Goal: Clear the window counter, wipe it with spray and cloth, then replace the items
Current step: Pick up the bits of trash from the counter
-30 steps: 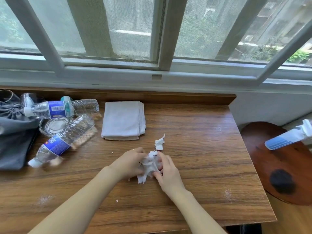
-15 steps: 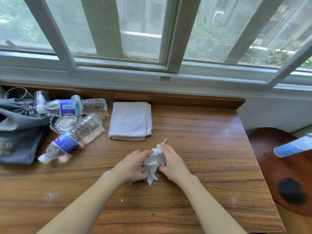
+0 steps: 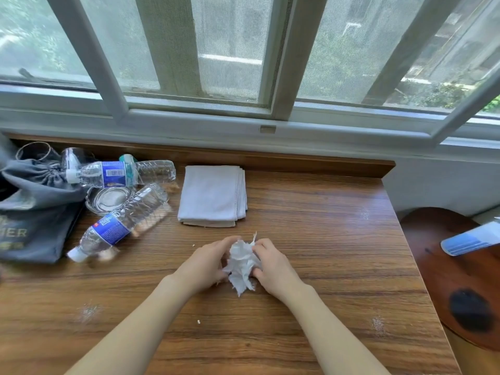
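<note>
A: What is the surface like?
B: A wooden bench runs under a wide window, its grain marked by a few pale dusty patches near the front edge.

A: And closest to the person?
B: Both forearms reach in from below. The left hand and the right hand meet at mid-bench, each with fingers curled round a crumpled white tissue, which they grip between them just above the wood.

A: What lies beyond the hands?
B: A folded white cloth lies flat, a little further back and apart from the tissue. To the left, a water bottle lies on its side with its cap toward the front; behind it is a glass dish, then a second bottle on its side near the back ledge. A grey drawstring bag sits at the far left, touching that clutter.

A: Anything off to the right?
B: A spray bottle with a blue label lies on a round dark wooden stool beside the bench, well apart from the hands.
</note>
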Available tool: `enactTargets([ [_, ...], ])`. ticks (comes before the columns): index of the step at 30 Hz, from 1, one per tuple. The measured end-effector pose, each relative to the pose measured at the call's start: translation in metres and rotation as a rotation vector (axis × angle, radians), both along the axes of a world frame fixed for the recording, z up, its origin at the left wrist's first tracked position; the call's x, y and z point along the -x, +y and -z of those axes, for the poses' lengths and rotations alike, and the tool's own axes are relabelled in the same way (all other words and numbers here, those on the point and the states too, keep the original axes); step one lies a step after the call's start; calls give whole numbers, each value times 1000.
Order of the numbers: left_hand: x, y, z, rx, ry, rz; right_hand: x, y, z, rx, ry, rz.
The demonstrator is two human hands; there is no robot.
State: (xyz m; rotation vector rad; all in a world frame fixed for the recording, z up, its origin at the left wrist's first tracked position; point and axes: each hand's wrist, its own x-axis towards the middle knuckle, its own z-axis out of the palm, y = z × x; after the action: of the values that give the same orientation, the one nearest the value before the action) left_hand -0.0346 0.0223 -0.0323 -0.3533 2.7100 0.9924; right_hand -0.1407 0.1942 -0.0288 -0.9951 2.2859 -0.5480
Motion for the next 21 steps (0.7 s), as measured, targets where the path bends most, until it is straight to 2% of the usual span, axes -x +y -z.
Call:
enactTargets([
  [6, 15, 8, 7, 62, -22, 7, -11, 0, -6, -3, -135, -42],
  [12, 18, 12, 7, 63, 33, -47, -25, -4, 5, 62, -177, -4],
  [16, 19, 11, 7, -30, 9, -81, -25, -10, 7, 63, -114, 35],
  [21, 16, 2, 6, -104, -65, -92, -21, -15, 9, 19, -27, -15],
])
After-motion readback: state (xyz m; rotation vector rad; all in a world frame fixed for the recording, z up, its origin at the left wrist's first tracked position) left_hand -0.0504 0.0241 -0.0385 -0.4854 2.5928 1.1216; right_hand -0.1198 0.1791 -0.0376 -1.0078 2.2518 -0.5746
